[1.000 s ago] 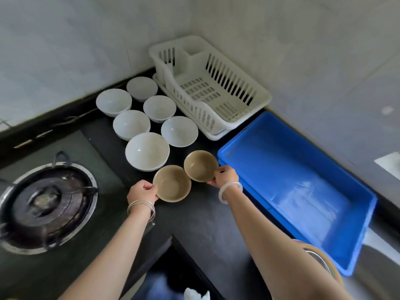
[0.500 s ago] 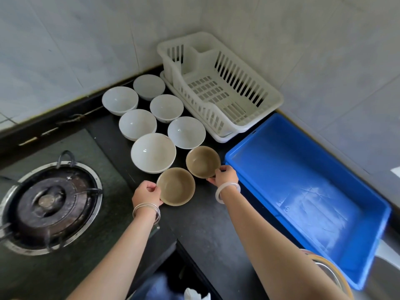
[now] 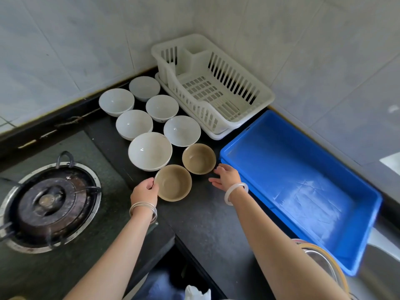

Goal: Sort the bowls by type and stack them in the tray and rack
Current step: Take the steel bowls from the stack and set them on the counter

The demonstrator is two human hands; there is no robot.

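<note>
A dark stone desk (image 3: 212, 213) fills the centre of the frame, seen from above, with pale tiled walls meeting in a corner at the top. Two tan bowls sit near the middle: the nearer tan bowl (image 3: 173, 182) and, up and to its right, the farther tan bowl (image 3: 199, 158), their rims almost touching. The left hand (image 3: 144, 191) holds the nearer tan bowl by its left rim, fingers curled over the edge in a narrow grip. The right hand (image 3: 227, 177) lies open, fingers spread, just right of the farther tan bowl, holding nothing; whether a fingertip touches the bowl is unclear. Six white bowls (image 3: 149, 150) crowd the desk directly behind the tan ones, in two rows running toward the upper left. A white plastic dish rack (image 3: 255, 100) stands in the corner at upper centre, with nothing in it. A blue tray (image 3: 223, 151) with nothing inside lies at the right, its near corner just beside the right hand. A gas burner (image 3: 48, 202) sits at the lower left.
</note>
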